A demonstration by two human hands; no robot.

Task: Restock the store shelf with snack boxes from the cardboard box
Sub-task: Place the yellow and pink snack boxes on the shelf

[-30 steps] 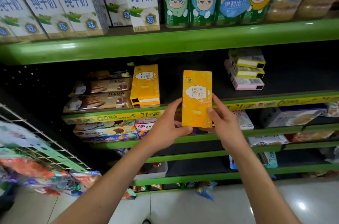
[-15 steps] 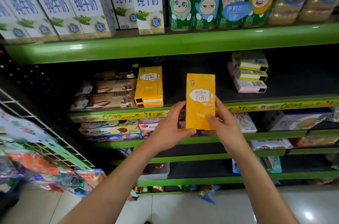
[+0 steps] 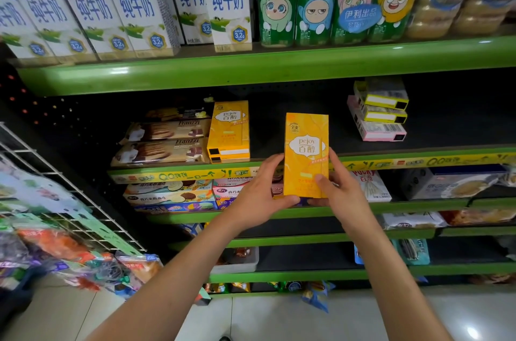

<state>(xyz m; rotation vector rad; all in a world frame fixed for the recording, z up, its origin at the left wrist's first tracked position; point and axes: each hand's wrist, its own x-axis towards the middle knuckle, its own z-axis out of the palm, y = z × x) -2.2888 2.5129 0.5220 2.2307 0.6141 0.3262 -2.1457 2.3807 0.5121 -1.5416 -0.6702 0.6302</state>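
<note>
Both hands, left hand (image 3: 258, 195) and right hand (image 3: 339, 191), pinched the upright yellow snack box (image 3: 305, 153) by its lower edges. It hung right of the shelved yellow boxes (image 3: 229, 131), its long axis vertical, before the shelf lip (image 3: 418, 159).

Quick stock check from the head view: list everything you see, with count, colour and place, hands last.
Held Pejoy box: 1, yellow, upright in front of the second shelf.
Shelved Pejoy boxes: small stack, yellow, second shelf, centre-left.
Franzzi packs: at least 2, brown and cream, left of that stack.
Flat boxes: 3 stacked, two yellow on one pink, second shelf, right.
Milk cartons: at least 6, white and blue, top shelf, left.
AD bottles: 4, green, top shelf, centre.
Cookie boxes: several, mixed colours, third shelf.
Wire rack: 1, grey, far left.
Left hand: grips the held box's lower left.
Right hand: grips its lower right.
</note>
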